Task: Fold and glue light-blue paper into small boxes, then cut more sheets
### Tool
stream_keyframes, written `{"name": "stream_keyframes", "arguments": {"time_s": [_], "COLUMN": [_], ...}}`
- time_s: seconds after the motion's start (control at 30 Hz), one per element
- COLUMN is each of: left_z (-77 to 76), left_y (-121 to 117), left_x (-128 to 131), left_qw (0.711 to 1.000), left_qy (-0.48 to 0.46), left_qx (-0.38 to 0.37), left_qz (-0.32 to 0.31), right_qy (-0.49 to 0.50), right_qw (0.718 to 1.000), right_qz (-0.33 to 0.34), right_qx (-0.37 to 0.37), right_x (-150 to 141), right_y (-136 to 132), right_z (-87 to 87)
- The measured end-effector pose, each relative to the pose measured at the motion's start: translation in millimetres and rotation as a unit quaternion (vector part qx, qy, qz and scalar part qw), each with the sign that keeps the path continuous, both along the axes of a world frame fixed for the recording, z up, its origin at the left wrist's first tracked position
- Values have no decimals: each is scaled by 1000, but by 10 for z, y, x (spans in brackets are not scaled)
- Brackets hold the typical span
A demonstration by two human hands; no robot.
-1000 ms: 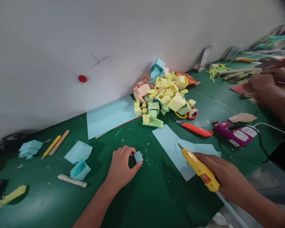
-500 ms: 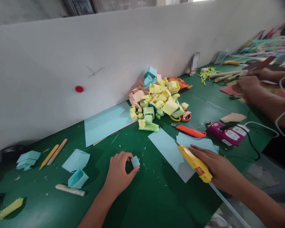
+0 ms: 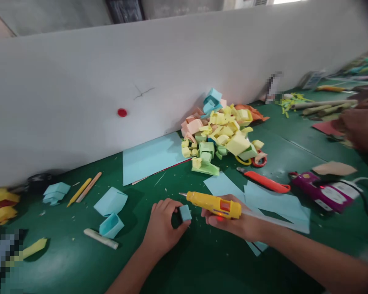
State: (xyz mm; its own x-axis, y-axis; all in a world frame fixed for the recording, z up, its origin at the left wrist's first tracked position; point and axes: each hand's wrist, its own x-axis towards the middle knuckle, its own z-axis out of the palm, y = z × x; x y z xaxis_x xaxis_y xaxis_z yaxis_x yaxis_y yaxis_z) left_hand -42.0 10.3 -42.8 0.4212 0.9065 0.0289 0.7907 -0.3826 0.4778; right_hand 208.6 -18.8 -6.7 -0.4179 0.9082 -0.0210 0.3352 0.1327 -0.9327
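Pinching small blue block (image 3: 185,213) between thumb and fingers of left hand (image 3: 163,222), at six o'clock from view centre. Gripping yellow glue gun (image 3: 211,203) in curled right hand (image 3: 241,225), at three o'clock from block. Aiming nozzle (image 3: 183,194) between nine and ten o'clock, near block's twelve; cannot tell whether touching. Noting folded-paper heap (image 3: 225,134) at one o'clock, orange-red cutter (image 3: 267,181) between two and three, blue paper pieces (image 3: 111,201) at nine, purple box (image 3: 320,192) farther along three.
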Motion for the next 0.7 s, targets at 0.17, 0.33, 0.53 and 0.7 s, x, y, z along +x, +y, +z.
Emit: {"name": "stream_keyframes", "arguments": {"time_s": [0.17, 0.33, 0.53, 0.7], "left_z": [-13, -58, -97, -99], "left_y": [-40, -41, 8, -10], "left_x": [-43, -54, -34, -52], "left_qw": [999, 997, 996, 997], "left_qy": [-11, -11, -13, -28], "left_qx": [-11, -21, -30, -20], "left_qz": [44, 74, 77, 63], "right_qy": [-28, -21, -21, -64], "right_qw": [999, 997, 987, 985], "right_qz": [-17, -60, 103, 95], "right_qx": [-10, 33, 126, 128], "right_x": [-85, -70, -157, -118], "right_y": [32, -15, 29, 31], "right_z": [-254, -409, -412, -409]}}
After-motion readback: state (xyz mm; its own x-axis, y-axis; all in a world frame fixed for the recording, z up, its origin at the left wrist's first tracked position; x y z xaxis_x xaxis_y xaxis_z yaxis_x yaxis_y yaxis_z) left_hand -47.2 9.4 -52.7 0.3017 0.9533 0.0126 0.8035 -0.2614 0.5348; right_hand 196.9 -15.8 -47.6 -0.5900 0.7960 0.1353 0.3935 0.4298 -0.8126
